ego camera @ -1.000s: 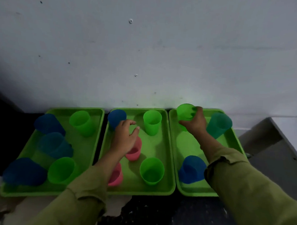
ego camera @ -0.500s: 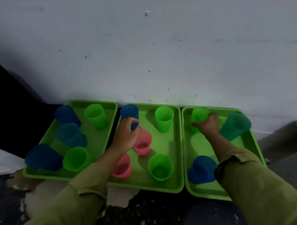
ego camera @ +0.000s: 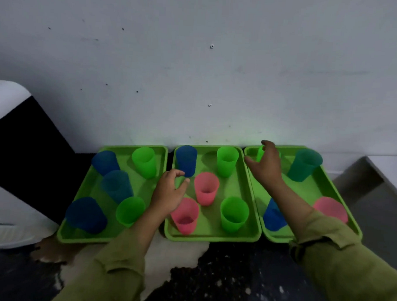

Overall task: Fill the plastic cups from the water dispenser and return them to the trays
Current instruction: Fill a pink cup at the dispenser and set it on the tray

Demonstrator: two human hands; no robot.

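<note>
Three bright green plastic trays (ego camera: 212,236) in a row against grey wall (ego camera: 218,83). Person's left hand (ego camera: 170,190): fingers loosely spread, holding nothing, just beside dark blue plastic cup (ego camera: 186,160) at back left of middle tray (ego camera: 234,183). Person's right hand (ego camera: 265,167): fingers splayed wide, in front of light green plastic cup (ego camera: 260,153), far-left corner of right tray (ego camera: 305,189); contact unclear.
</note>
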